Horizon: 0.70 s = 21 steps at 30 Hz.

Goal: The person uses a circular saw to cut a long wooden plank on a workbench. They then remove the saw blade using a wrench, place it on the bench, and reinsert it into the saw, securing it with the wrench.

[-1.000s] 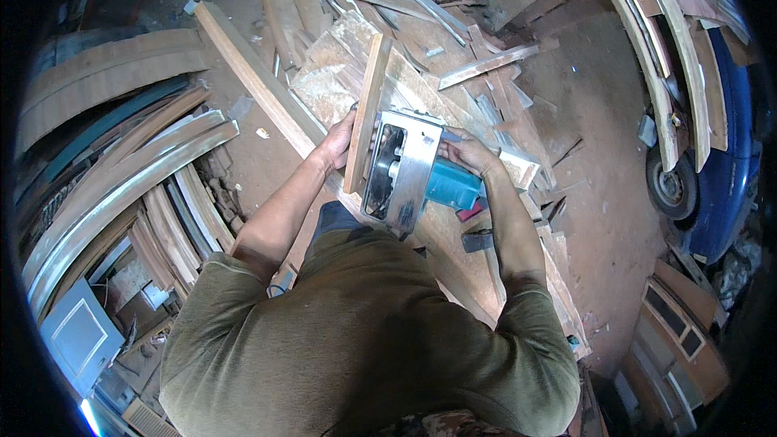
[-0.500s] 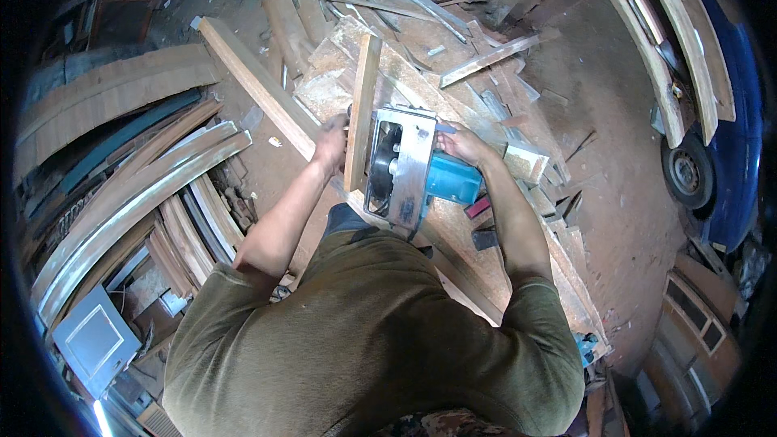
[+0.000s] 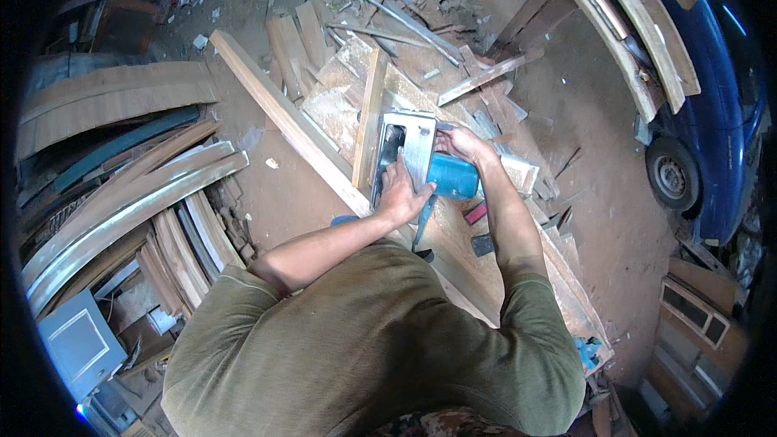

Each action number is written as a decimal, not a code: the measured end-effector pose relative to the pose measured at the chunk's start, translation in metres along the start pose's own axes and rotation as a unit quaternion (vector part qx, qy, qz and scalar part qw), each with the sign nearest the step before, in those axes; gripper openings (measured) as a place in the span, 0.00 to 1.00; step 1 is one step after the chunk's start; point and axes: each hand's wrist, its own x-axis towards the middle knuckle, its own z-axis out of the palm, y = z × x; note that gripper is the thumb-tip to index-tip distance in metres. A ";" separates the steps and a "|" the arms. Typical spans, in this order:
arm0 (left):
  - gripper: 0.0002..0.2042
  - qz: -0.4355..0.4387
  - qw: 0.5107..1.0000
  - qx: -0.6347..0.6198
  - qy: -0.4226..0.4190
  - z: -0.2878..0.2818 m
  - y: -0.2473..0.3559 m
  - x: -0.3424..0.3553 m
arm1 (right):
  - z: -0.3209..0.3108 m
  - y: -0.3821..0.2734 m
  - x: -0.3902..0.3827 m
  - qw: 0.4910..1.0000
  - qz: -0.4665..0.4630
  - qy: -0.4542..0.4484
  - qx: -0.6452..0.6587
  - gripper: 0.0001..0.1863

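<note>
My right hand (image 3: 463, 146) grips the handle end of a teal-bodied power saw (image 3: 453, 176), whose silver base plate faces up. My left hand (image 3: 399, 194) is on that plate, its fingers curled at the dark opening and its thumb toward the motor. Just left of the saw, a narrow wooden board (image 3: 366, 121) stands on edge. Both sit over sawdust-covered boards and offcuts (image 3: 332, 105). A long timber (image 3: 283, 113) runs diagonally to their left. A small red object (image 3: 475, 211) lies below the motor.
Stacked boards and trim (image 3: 121, 210) fill the left side, with a grey panel (image 3: 81, 340) below. Curved planks (image 3: 647, 48) lean at upper right beside a blue vehicle (image 3: 720, 178) with a wheel. Wood scraps (image 3: 413, 8) litter the floor ahead. Old frames (image 3: 688, 324) stand at lower right.
My left hand has moved right and downward from the standing board onto the saw's base plate. My right hand stays on the saw.
</note>
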 end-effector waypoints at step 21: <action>0.40 0.458 0.889 -0.024 0.002 -0.090 0.105 -0.208 | 0.207 0.078 -0.356 0.812 -0.436 0.351 -0.166 0.27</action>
